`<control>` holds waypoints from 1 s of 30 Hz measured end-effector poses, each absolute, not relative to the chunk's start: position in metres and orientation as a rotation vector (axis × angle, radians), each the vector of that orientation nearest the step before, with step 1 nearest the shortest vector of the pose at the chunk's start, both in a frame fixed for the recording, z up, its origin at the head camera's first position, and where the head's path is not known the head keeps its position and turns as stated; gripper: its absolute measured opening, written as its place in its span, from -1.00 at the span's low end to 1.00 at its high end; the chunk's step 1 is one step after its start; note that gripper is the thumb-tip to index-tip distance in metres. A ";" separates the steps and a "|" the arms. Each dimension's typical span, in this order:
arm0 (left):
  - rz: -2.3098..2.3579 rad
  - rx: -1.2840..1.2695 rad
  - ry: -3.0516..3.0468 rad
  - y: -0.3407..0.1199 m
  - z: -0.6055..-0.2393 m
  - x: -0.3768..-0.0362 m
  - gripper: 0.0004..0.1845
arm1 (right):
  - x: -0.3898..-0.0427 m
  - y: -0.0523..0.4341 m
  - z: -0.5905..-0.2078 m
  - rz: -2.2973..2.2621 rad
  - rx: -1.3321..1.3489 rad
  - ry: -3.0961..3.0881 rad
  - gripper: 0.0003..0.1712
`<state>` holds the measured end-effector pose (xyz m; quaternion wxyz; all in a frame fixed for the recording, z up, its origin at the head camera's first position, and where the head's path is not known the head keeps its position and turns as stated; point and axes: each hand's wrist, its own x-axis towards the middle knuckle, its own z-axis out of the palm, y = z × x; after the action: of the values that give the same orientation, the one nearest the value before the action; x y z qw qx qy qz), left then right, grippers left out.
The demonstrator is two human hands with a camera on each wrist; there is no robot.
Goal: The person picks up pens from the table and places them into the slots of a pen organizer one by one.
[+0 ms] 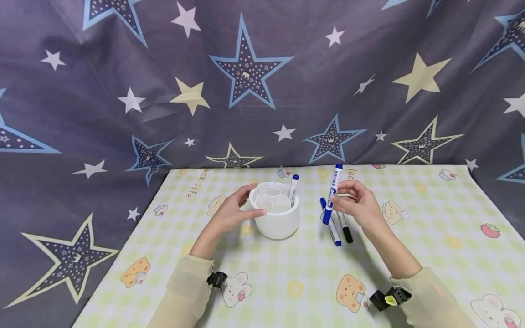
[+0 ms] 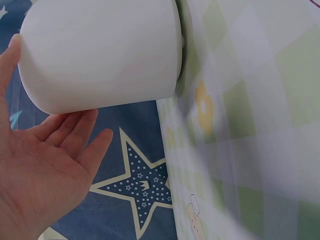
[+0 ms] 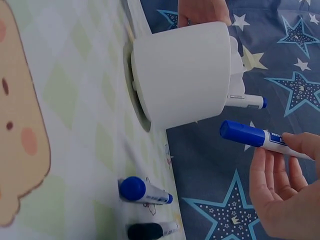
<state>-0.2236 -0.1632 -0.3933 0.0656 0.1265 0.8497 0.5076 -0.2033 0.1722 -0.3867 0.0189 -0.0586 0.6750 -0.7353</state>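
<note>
blue marker [image 1: 332, 192] sits nearly upright, pinched in the right hand [image 1: 357, 205] grip just right of the white pen holder [image 1: 275, 217] mid-worktop. left hand [image 1: 230, 210] grip is spread loose against the holder's side, and another blue marker [image 1: 293, 187] stands inside. a third blue marker [image 1: 333, 227] and a black marker [image 1: 345, 228] lie on the checked cloth [image 1: 410, 255] under the right hand.

On the checked tablecloth [image 1: 410, 255], the words "Luck Life" are printed near the far left corner, and "Luck" is seen again behind the held blue marker [image 1: 333, 193], whose barrel print cannot be read.
</note>
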 end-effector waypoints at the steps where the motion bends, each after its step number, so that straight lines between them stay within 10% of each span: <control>1: 1.534 0.384 2.563 -0.163 -0.393 -0.223 -0.13 | -0.203 0.171 -0.387 -2.293 -0.189 2.088 -0.69; 30: 1.538 0.386 2.565 -0.163 -0.393 -0.223 -0.12 | -0.199 0.132 -0.375 -2.378 -0.250 2.032 -0.66</control>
<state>-0.2234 -0.1634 -0.3934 0.0629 0.1276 0.8490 0.5090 -0.1995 0.1321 -0.3749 0.0020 -0.0796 0.6475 -0.7579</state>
